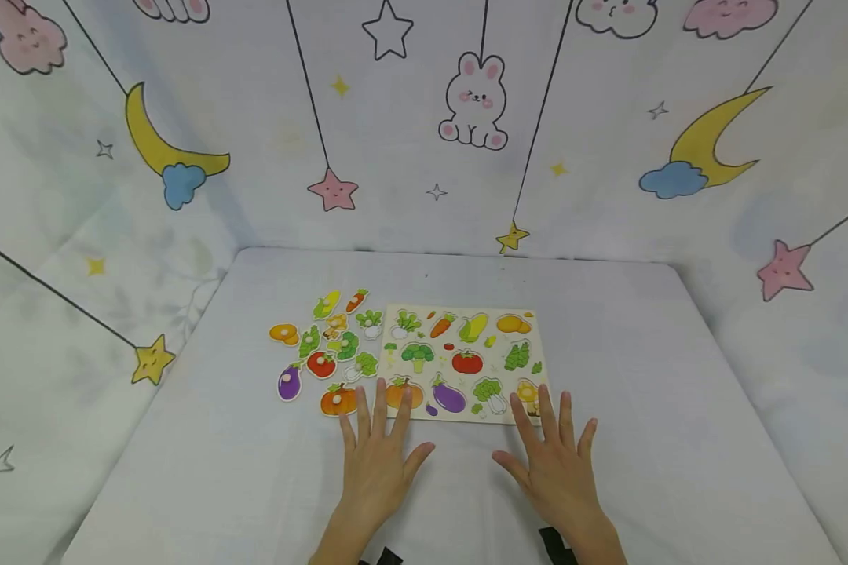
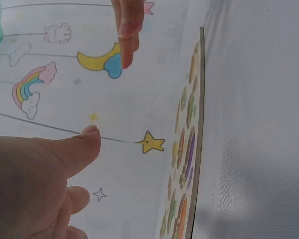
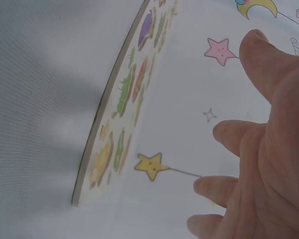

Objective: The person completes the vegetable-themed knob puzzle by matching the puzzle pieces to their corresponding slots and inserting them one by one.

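the picture board [image 1: 495, 362] lies on the desk [image 1: 650, 471] just ahead of the left hand [image 1: 376, 471] and right hand [image 1: 560, 472], loose vegetable pieces [image 1: 321, 366] to its left. fingers [image 1: 379, 410] partly cover the board's pumpkin picture [image 1: 395, 395] and mushroom picture [image 1: 527, 390], and the wrist views show it steeply slanted. both hands are spread and empty at its near edge; whether they touch it, i cannot tell.

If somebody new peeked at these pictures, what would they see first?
Probably the picture board on the white table, with colourful pieces crowded along its left side. At its near edge, the left hand and right hand have their fingers spread. Higher up on the right, a big yellow moon stands out.
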The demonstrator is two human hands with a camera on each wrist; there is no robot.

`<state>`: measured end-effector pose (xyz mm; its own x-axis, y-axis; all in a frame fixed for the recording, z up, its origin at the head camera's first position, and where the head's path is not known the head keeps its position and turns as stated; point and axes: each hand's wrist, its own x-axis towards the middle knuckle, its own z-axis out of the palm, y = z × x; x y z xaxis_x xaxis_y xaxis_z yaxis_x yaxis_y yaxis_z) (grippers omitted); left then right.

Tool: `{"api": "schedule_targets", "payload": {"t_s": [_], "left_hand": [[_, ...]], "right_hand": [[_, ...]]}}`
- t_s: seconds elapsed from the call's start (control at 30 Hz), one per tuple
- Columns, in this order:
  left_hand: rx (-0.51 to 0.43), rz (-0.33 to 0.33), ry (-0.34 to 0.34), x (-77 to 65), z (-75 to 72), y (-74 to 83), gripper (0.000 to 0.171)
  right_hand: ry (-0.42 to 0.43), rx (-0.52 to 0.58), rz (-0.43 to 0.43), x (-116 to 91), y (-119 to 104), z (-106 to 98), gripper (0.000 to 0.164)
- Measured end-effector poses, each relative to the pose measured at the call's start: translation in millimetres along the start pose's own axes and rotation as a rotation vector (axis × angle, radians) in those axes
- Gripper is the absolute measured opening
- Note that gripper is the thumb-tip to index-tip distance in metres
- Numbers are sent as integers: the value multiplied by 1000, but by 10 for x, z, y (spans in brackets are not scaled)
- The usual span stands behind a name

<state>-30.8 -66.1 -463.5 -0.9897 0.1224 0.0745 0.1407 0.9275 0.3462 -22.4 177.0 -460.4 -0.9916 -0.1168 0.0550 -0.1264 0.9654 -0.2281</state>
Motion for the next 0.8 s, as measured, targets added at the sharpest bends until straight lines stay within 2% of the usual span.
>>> {"api": "schedule_targets", "payload": {"t_s": [0.2,0.37,0.47,0.67,0.8], "left_hand": [[15,-1,3,6,4,3,78],[25,5,18,10,1,10,78],[26,10,29,9,6,0,78],[39,8,65,16,-1,-78,77],[6,-3,138,29,-41,-178,70]], "right_hand": [[-17,6,4,19,15,14,83],[2,20,-3,40,40,29,84],[-1,87,-28,76,102,39,86],[-61,349,-63,284,435,19,90],[-142,393,-41,459,751,-18,90]]}}
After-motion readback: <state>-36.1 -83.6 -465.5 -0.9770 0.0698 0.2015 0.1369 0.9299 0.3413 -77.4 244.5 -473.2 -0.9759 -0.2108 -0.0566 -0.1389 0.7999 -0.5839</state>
